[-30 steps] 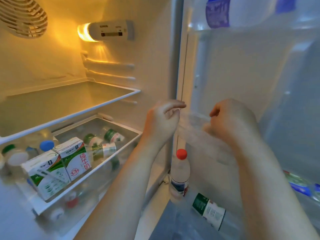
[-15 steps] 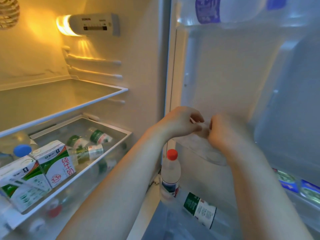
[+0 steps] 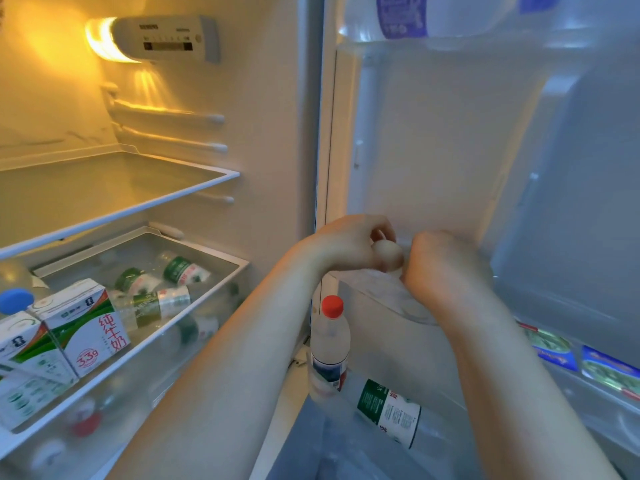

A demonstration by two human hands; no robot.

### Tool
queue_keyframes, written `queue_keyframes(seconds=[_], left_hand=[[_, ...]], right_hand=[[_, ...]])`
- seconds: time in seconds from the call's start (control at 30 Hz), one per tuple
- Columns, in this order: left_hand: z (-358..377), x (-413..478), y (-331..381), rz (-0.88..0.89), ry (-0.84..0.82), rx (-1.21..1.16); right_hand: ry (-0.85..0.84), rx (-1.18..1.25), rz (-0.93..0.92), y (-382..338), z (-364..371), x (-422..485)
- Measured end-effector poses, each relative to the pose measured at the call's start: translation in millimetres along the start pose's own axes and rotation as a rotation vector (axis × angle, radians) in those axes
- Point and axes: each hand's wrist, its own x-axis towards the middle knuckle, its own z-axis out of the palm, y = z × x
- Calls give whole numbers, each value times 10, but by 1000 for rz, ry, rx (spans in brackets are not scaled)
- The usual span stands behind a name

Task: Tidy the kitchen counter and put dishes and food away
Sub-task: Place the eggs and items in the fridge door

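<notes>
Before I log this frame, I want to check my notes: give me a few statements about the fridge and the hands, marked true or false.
1. The left hand holds a pale egg. True.
2. The upright bottle in the door has a blue cap. False: its cap is red.
3. The right hand is at the clear door shelf. True.
4. The milk cartons stand on the glass shelf. False: they stand in the tray below it.

A pale, smooth egg [image 3: 387, 253] is held between two hands above the left end of a clear fridge door shelf [image 3: 391, 299]. The left hand [image 3: 346, 245] pinches it, and the right hand [image 3: 443, 268], curled, meets its far side.
</notes>
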Motion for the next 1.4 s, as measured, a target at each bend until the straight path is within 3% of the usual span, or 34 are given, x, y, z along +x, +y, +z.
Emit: queue_keyframes(seconds=[0.43,0.63,0.8,0.93,1.13,1.4], left_hand=[[26,-11,-41,40,85,-75],[38,-46,-14,68,184,-157],[17,-66,-14,108,258,-265],[-73,-157,-40,159,335,-499],[-157,-403,-247,139,506,-586],[-283,-1280,-640,-90,747,-692]], right_hand=[[3,38,8,-6,-8,-11],[42,195,25,26,-16,-38],[170,344,-18,57,8,-36],[264,452,-42,17,12,-9],[383,600,-181,-235,-44,12],[256,742,-538,-1022,107,-178]])
